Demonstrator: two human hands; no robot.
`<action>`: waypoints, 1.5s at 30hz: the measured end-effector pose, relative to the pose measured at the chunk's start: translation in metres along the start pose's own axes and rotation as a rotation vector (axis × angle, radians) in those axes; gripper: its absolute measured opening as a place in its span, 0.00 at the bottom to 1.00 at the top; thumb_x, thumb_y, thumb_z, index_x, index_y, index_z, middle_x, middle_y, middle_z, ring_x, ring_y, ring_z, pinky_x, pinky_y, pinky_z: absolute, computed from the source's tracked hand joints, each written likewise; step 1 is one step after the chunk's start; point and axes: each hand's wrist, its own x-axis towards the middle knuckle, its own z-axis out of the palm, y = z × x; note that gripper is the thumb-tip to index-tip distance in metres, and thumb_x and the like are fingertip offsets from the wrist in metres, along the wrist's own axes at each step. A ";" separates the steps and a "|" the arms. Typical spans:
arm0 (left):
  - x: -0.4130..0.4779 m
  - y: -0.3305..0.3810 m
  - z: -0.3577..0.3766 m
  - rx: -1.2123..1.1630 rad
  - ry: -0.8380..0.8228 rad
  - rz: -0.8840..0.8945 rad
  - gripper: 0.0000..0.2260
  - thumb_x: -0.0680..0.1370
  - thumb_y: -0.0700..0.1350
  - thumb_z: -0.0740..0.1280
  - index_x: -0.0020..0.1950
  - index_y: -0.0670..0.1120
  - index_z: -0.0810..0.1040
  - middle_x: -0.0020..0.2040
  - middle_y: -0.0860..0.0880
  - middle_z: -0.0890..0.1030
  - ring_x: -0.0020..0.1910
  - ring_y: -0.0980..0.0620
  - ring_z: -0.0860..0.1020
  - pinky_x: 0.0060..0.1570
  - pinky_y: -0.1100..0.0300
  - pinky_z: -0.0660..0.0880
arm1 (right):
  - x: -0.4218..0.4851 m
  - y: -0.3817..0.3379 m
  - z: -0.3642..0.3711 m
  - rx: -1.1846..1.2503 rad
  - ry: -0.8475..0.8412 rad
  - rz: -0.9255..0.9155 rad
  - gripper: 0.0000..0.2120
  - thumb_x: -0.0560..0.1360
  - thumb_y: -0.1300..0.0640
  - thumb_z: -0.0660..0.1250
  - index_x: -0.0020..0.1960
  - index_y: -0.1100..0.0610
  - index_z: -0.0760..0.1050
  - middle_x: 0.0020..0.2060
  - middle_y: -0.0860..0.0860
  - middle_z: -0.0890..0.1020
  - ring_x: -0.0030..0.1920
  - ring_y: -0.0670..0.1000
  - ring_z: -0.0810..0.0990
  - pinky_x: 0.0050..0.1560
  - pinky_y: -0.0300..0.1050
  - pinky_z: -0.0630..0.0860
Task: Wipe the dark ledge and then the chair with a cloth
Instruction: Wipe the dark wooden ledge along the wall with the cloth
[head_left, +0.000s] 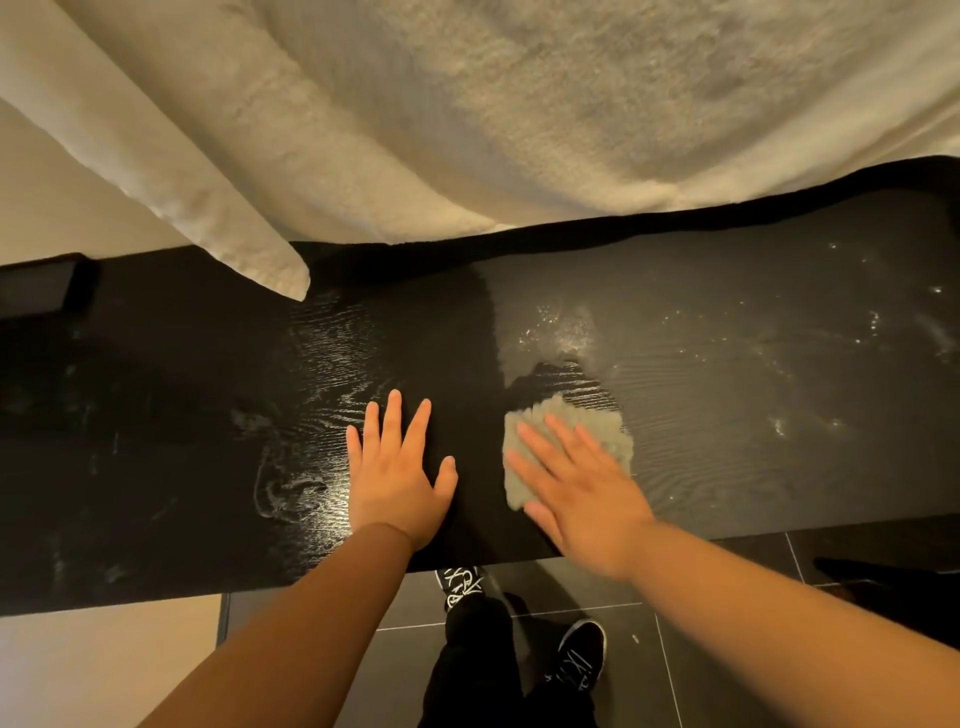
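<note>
Two bare forearms reach over a pair of shoes (581, 652) on the tiled floor (675, 675). Left hand (397, 470) lies flat on the ledge (182, 415), fingers spread, holding nothing. Just beside it, the right hand (576, 486) presses a cloth (597, 426) under open fingers. Beyond both hands hangs a pale towel (519, 114).

This looks like a bedroom in a home or a hotel room. A thick white bed cover (519, 104) with a textured weave hangs over the far edge of a long dark ledge (727, 364) of black wood grain, seemingly a bed frame or footboard. The floor (701, 675) below is laid with large dark grey tiles and pale grout lines. Lighting is warm and dim, like indoor lamps.
</note>
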 end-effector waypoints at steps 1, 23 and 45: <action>0.000 0.000 0.000 0.002 -0.003 0.001 0.35 0.80 0.66 0.53 0.86 0.57 0.50 0.87 0.47 0.46 0.85 0.41 0.43 0.82 0.37 0.46 | -0.013 0.000 0.003 -0.006 -0.031 -0.074 0.29 0.84 0.40 0.50 0.83 0.48 0.55 0.83 0.51 0.52 0.83 0.59 0.46 0.80 0.60 0.47; 0.001 0.000 0.000 -0.009 0.018 0.010 0.36 0.78 0.67 0.52 0.85 0.56 0.55 0.86 0.46 0.50 0.85 0.39 0.47 0.82 0.37 0.47 | 0.087 0.039 -0.026 -0.002 -0.079 -0.082 0.32 0.83 0.36 0.44 0.84 0.46 0.52 0.83 0.49 0.51 0.83 0.57 0.46 0.81 0.61 0.52; 0.000 -0.002 0.001 -0.036 0.013 0.011 0.36 0.79 0.66 0.53 0.86 0.56 0.54 0.87 0.46 0.48 0.85 0.40 0.45 0.82 0.37 0.46 | 0.054 0.007 -0.022 0.053 0.002 0.117 0.32 0.84 0.37 0.47 0.84 0.49 0.50 0.84 0.49 0.47 0.83 0.56 0.40 0.82 0.59 0.45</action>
